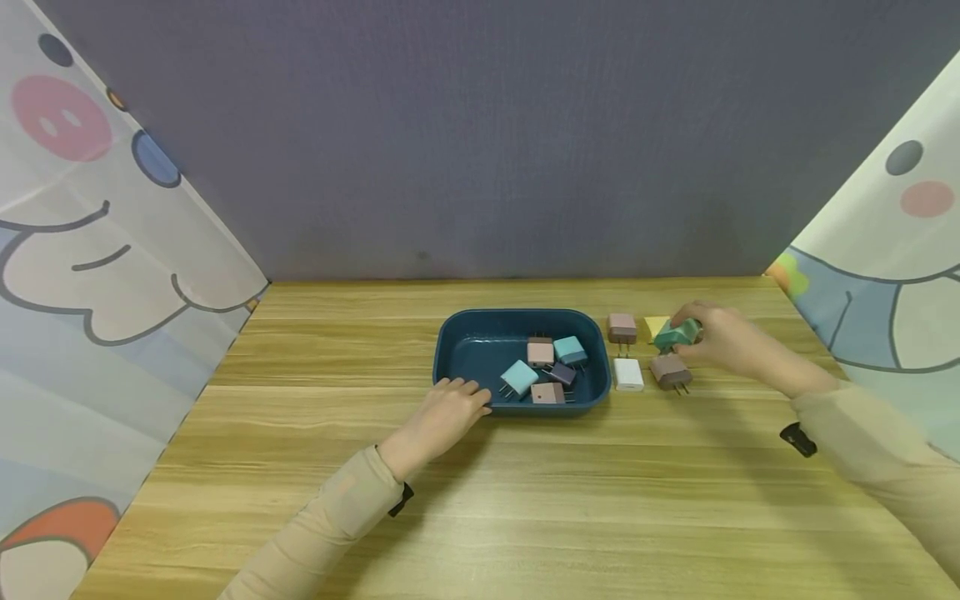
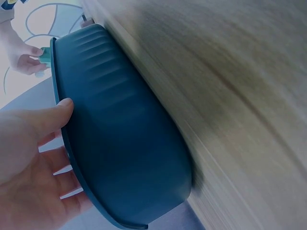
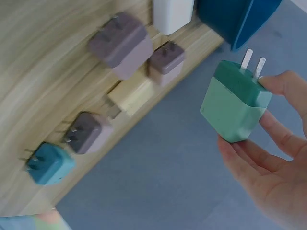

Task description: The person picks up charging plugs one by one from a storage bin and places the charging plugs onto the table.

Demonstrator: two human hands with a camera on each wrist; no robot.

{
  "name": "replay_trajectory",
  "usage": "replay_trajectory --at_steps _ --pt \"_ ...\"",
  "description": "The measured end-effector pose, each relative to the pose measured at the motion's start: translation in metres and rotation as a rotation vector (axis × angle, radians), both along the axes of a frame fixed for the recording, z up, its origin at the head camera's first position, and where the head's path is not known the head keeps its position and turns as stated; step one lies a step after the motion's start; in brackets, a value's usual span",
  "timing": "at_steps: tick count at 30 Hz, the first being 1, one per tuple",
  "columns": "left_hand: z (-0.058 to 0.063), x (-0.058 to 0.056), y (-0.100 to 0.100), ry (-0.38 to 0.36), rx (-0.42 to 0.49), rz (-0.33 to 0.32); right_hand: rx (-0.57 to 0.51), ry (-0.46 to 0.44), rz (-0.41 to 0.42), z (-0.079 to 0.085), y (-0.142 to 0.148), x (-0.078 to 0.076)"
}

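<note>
My right hand [image 1: 716,335] holds a two-tone green plug charger [image 3: 235,103] between thumb and fingers, its two metal prongs sticking out. In the head view it is raised over the other chargers right of the dark blue bin [image 1: 525,410]. My left hand [image 1: 442,417] grips the near left rim of that bin, thumb [image 2: 64,108] on the outer wall and fingers over the inside. Inside the bin lie two light blue chargers [image 1: 519,377], two pink-and-brown chargers [image 1: 540,353] and a small dark purple charger [image 1: 562,374].
Right of the bin on the wooden table [image 1: 570,508] lie a white charger [image 1: 628,375], a mauve charger [image 1: 622,327], a larger brownish charger [image 1: 670,371] and a yellow charger [image 1: 654,326]. A teal charger [image 3: 49,163] and another mauve one [image 3: 87,133] show in the right wrist view.
</note>
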State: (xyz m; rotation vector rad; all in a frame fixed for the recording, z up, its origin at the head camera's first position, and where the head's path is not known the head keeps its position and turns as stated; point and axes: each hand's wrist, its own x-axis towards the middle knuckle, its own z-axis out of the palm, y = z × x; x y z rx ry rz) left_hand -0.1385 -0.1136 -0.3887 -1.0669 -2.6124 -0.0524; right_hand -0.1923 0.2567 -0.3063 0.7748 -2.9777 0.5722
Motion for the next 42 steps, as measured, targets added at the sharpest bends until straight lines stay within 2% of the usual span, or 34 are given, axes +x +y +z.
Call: replay_trajectory --at_steps 10,17,25,34,42 --pt "0.0 0.0 0.0 0.009 0.004 -0.002 0.018 0.004 -0.087 -0.008 0.026 -0.001" --pt "0.0 0.0 0.0 0.001 -0.003 0.0 0.014 -0.031 -0.14 -0.014 0.036 0.0" --pt "0.0 0.001 0.0 0.014 0.01 -0.009 0.021 -0.092 -0.185 -0.024 0.048 -0.002" --pt "0.0 0.001 0.0 0.006 -0.005 -0.006 -0.007 -0.09 -0.221 -0.038 0.059 0.0" --pt "0.0 0.0 0.0 0.011 -0.007 -0.005 -0.008 -0.128 -0.241 -0.046 0.067 -0.001"
